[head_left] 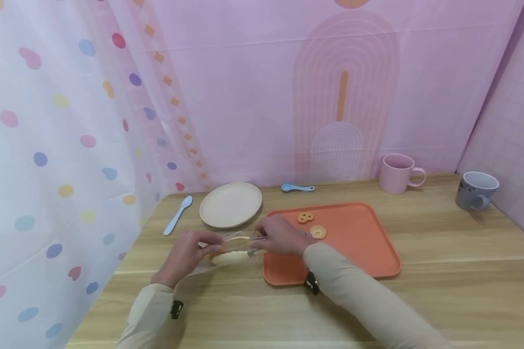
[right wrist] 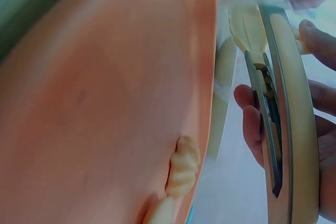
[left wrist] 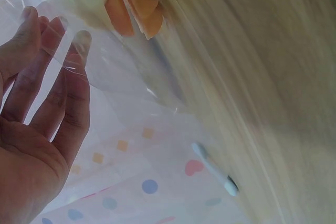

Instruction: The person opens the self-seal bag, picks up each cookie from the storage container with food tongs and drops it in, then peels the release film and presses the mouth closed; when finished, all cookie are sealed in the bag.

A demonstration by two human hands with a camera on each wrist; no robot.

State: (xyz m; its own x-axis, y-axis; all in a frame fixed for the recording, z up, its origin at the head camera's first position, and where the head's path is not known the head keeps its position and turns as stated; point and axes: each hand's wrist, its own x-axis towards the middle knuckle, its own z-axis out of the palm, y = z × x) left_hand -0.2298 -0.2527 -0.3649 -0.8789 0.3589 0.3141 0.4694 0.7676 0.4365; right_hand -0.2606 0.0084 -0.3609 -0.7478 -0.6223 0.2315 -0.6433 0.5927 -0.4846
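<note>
My left hand (head_left: 188, 252) holds a clear plastic bag (head_left: 232, 246) at the tray's left edge. In the left wrist view its fingers (left wrist: 52, 77) lie fairly straight behind the clear plastic bag (left wrist: 126, 77). A pale yellow piece (head_left: 229, 258) lies inside the bag on the table. My right hand (head_left: 279, 237) grips cream-handled metal tongs (head_left: 251, 238), whose tips point into the bag's mouth. The right wrist view shows the fingers (right wrist: 249, 124) curled round the tongs (right wrist: 294, 129). Two round biscuits (head_left: 305, 217) (head_left: 318, 232) lie on the orange tray (head_left: 358, 252).
A beige plate (head_left: 230, 204) sits behind the hands, with a light blue spoon (head_left: 177, 215) to its left. A small blue spoon (head_left: 298, 187) lies by the back wall. A pink mug (head_left: 397, 173) and a grey mug (head_left: 476, 190) stand at the back right. Curtains close off the left and back.
</note>
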